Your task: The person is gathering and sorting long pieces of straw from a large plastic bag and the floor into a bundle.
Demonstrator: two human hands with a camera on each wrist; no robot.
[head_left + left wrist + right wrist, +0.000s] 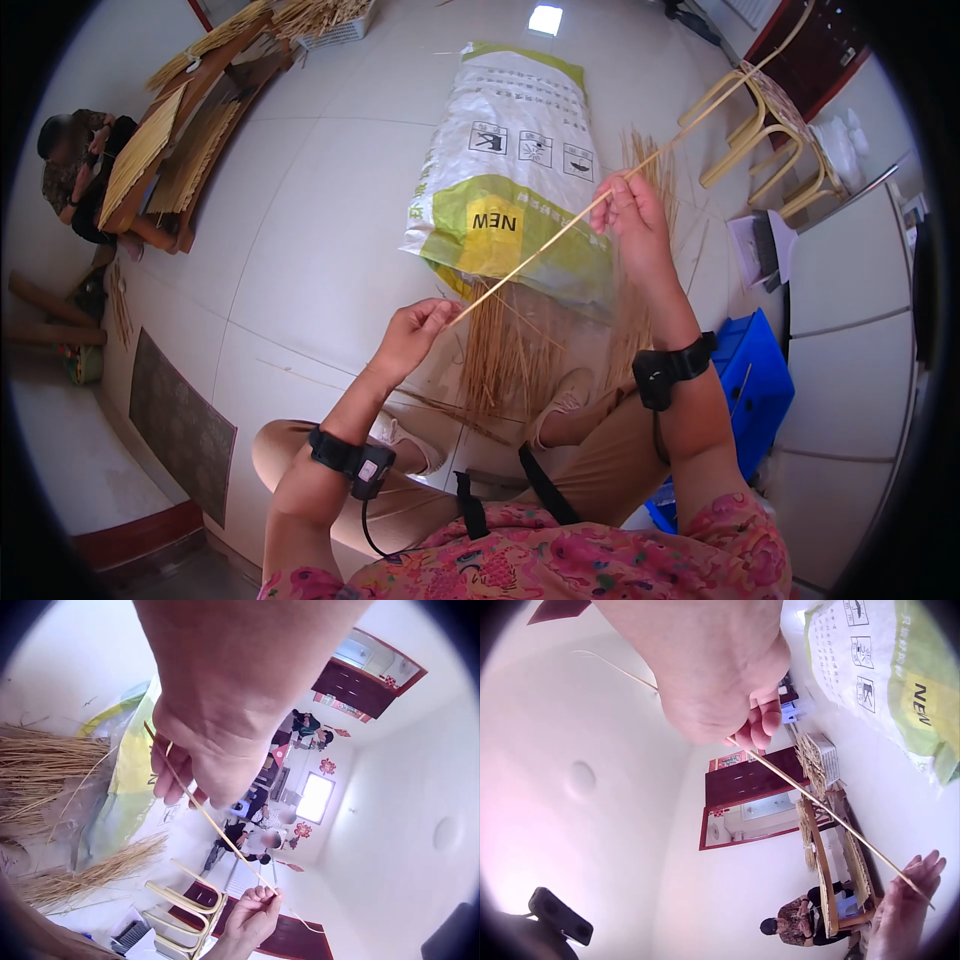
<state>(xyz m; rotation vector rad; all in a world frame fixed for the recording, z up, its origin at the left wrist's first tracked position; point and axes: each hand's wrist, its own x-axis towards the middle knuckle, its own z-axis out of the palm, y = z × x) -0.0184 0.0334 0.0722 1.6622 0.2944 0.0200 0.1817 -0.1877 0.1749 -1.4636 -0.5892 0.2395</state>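
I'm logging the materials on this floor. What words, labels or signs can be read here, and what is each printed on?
"NEW": black letters on the yellow band of the white and green sack, upside down in the head view.
Three square handling pictograms on the sack: no words readable.
Small print at the sack's top: too small to read.
Red door decorations: too blurred to read.

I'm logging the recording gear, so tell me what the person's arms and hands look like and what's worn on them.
Both arms are bare below short pink floral sleeves. The left hand and right hand wear no gloves or rings that show. Each wrist carries a black strap with a small camera unit: left band, with a thin black cable hanging, and right band.
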